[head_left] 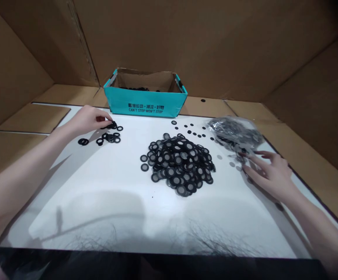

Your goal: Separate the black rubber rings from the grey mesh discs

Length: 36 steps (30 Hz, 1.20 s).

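Observation:
My left hand (91, 119) is at the left of the white table, its thumb and fingertips pinched on a black ring at a small heap of black rings (110, 137). On the right, my right hand (269, 171) has its thumb and fingers apart, the fingertips at loose grey discs (239, 168) by the mouth of a clear plastic bag (239, 130). Dark and grey pieces fill this bag. Between my hands lies a large pile of black rings with grey centres (180, 163).
A turquoise cardboard box (145, 102) with black pieces inside stands at the back. Small black discs (189, 132) are scattered between pile and bag. Two black rings (83, 142) lie far left. Cardboard walls (204, 46) surround the white tabletop (107, 171).

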Each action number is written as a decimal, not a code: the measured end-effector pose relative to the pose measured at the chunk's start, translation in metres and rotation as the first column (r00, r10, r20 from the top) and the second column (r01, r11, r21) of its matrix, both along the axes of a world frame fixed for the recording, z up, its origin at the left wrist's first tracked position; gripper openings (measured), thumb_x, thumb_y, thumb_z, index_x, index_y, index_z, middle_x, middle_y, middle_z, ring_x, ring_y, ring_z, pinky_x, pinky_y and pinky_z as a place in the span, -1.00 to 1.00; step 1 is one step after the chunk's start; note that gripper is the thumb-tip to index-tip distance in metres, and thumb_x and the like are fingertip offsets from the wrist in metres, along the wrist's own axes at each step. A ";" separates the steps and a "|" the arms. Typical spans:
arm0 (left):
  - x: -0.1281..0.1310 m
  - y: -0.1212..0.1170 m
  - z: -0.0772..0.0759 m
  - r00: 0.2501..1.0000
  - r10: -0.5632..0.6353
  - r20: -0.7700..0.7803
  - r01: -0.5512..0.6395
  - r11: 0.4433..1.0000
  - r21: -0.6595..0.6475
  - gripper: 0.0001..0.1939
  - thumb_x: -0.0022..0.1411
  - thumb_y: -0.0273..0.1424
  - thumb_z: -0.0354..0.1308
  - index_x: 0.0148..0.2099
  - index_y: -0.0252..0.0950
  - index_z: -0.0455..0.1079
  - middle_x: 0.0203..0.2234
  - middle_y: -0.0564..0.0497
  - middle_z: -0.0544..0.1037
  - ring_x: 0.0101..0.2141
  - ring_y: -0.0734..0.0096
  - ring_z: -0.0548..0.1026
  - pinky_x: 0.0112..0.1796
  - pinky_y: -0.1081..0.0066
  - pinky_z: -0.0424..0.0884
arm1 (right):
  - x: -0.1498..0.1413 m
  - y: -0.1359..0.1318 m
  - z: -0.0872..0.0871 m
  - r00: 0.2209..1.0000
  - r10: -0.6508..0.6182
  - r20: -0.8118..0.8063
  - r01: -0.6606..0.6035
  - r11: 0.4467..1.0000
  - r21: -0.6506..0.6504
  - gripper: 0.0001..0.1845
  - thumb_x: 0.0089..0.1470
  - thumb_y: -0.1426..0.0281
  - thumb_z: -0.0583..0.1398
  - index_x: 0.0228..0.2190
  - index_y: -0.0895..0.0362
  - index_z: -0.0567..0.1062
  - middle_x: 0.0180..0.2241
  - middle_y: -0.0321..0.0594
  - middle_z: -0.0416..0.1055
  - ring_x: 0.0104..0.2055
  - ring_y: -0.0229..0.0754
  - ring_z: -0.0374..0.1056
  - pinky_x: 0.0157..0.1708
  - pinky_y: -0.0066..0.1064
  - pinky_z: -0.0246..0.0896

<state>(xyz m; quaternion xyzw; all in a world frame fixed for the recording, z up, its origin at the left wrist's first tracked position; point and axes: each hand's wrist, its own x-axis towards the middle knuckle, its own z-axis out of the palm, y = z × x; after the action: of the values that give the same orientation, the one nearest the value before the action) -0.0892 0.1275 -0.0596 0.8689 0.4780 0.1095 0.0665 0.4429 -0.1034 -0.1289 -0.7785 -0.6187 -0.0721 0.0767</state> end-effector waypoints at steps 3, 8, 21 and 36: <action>0.001 0.000 0.000 1.000 -0.005 -0.001 0.005 1.000 -0.006 -0.59 0.13 -0.11 0.04 -0.22 -0.25 0.58 -0.47 -0.01 0.60 -0.44 0.36 0.47 -0.37 0.44 0.24 | -0.004 -0.003 0.003 0.998 0.057 -0.016 -0.056 0.998 0.032 -0.40 0.14 0.03 -0.07 0.06 0.03 0.43 -0.06 0.04 0.32 0.02 0.17 0.27 -0.02 0.05 0.24; 0.003 -0.002 0.002 1.000 -0.007 -0.004 0.007 1.000 -0.007 -0.60 0.14 -0.11 0.04 -0.23 -0.23 0.59 -0.47 0.00 0.60 -0.44 0.37 0.47 -0.37 0.46 0.23 | -0.020 0.017 0.009 0.992 0.124 -0.023 -0.122 0.988 0.093 -0.31 0.21 0.12 -0.06 0.26 0.20 0.15 0.10 0.12 0.27 0.17 0.07 0.22 0.16 -0.15 0.15; 0.003 -0.004 0.003 1.000 -0.020 -0.009 0.020 0.999 -0.031 -0.59 0.15 -0.12 0.04 -0.20 -0.27 0.58 -0.45 -0.02 0.61 -0.44 0.40 0.47 -0.38 0.49 0.23 | -0.029 0.044 0.007 0.984 0.117 0.131 -0.118 0.993 -0.003 -0.44 0.23 0.23 -0.08 0.14 0.25 0.32 0.04 0.19 0.35 0.03 0.20 0.30 -0.05 -0.02 0.24; -0.002 0.000 0.001 0.999 -0.036 -0.014 0.036 0.999 -0.012 -0.59 0.15 -0.11 0.05 -0.18 -0.24 0.58 -0.44 -0.01 0.61 -0.43 0.38 0.47 -0.36 0.45 0.24 | -0.028 -0.012 0.015 0.941 0.329 0.084 -0.335 0.940 0.067 -0.64 0.20 0.30 -0.01 -0.11 0.14 0.48 -0.15 0.02 0.48 -0.11 0.08 0.36 -0.12 -0.09 0.32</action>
<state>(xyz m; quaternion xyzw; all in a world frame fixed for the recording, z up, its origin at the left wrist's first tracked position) -0.0913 0.1278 -0.0583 0.8777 0.4634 0.0994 0.0700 0.4151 -0.1154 -0.1138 -0.6563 -0.7400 -0.1109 0.0968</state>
